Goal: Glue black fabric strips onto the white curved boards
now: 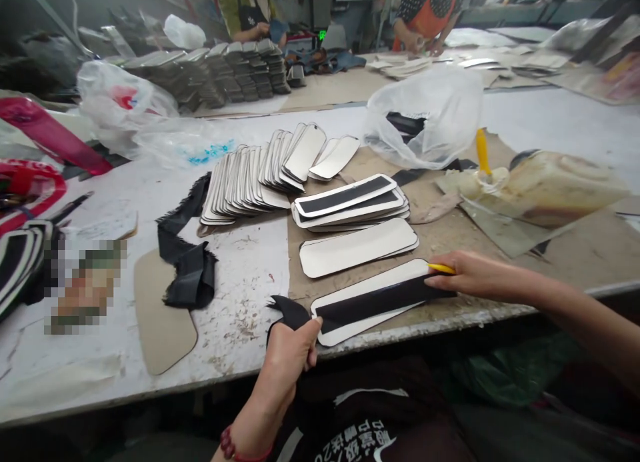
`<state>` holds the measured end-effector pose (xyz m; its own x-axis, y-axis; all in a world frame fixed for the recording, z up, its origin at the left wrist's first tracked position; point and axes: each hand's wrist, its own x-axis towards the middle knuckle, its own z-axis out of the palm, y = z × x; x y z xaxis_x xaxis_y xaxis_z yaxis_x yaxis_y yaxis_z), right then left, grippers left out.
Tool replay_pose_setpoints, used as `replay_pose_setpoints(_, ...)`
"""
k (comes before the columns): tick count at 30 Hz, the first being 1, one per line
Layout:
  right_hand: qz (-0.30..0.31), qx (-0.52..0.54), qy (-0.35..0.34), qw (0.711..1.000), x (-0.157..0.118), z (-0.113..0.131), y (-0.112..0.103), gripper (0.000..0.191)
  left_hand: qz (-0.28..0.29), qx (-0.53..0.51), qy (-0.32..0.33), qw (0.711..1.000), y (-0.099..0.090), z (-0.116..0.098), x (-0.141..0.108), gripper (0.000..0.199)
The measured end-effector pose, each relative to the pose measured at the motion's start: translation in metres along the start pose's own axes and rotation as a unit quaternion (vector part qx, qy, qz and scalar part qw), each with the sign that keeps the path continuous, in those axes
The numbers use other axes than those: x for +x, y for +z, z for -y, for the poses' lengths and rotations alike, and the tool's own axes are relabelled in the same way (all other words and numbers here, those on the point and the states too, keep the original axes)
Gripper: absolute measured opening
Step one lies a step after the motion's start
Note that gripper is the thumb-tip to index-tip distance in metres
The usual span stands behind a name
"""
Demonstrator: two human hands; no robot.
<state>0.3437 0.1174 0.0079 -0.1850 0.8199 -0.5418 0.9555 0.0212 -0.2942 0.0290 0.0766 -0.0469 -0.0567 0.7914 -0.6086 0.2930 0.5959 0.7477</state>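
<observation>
A black fabric strip (375, 301) is stretched lengthwise over a long white panel (345, 332) with rounded corners at the table's near edge. My left hand (293, 352) pinches the strip by the panel's left end, and its frayed tail sticks out past the fingers. At the other end, my right hand (467, 273) grips the strip, with a small yellow tool (443, 269) also held in its fingers; the tool's kind is hidden. Just beyond lies a plain white panel (357, 249). Behind it, stacked panels (345, 199) carry black strips along their middles.
Many overlapping white pieces (245, 182) stand left of centre. A crumpled black fabric length (190, 275) lies over a beige piece (163, 315). To the right are a glue-stained container (560, 182) with a yellow handle (483, 152) and a plastic bag (425, 115). Two people work across the table.
</observation>
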Motion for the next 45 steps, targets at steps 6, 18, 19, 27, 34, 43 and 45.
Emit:
replay_pose_setpoints(6,-0.044,-0.059,0.085,0.994,0.014,0.001,0.018,0.034,-0.031,0.039,-0.017,0.999,0.0,0.001,-0.001,0.054)
replay_pose_setpoints(18,-0.026,-0.091,0.102,0.99,0.023,0.007,0.009,0.033,-0.031,0.056,-0.022,0.998,0.001,0.001,-0.001,0.058)
replay_pose_setpoints(19,-0.026,-0.091,0.1,0.99,0.023,0.008,0.009,0.034,-0.029,0.053,-0.023,0.998,0.002,0.0,-0.001,0.058)
replay_pose_setpoints(27,-0.015,-0.092,0.08,0.992,0.028,0.004,0.007,0.031,-0.039,0.062,-0.036,0.997,0.005,-0.004,-0.004,0.06)
replay_pose_setpoints(34,-0.012,-0.111,0.086,0.99,0.033,0.002,0.007,0.035,-0.064,0.081,-0.047,0.994,0.007,-0.006,-0.005,0.06)
replay_pose_setpoints(43,-0.089,-0.081,0.119,0.985,0.018,-0.035,0.011,0.041,-0.058,0.076,-0.03,0.995,0.007,-0.001,-0.003,0.06)
replay_pose_setpoints(45,-0.098,-0.037,0.104,0.989,0.019,-0.04,0.019,0.037,-0.06,0.08,-0.024,0.995,0.006,-0.001,-0.002,0.06)
